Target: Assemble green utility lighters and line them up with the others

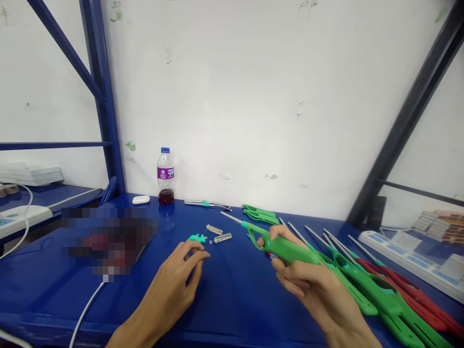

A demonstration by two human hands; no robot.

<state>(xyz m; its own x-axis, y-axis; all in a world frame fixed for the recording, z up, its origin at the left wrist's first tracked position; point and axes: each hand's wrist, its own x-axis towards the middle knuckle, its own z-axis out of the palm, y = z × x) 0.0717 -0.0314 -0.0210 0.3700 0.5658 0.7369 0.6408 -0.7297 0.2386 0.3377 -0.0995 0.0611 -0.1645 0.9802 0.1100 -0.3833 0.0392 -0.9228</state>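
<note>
A green lighter (297, 250) is gripped in the right hand (317, 278), fingers wrapped around its body, with its metal tip pointed leftward above the counter (232, 299), while the left hand (176, 273) is held loosely curled just beside some teal parts (196, 238). Near these, two clear tubes (222, 238) are laid on their sides, their contents too small to be told. Farther back, a capped bottle (166, 172) is placed upright near the wall (232, 96), only its bottom being filled with dark red liquid (166, 196).
</note>
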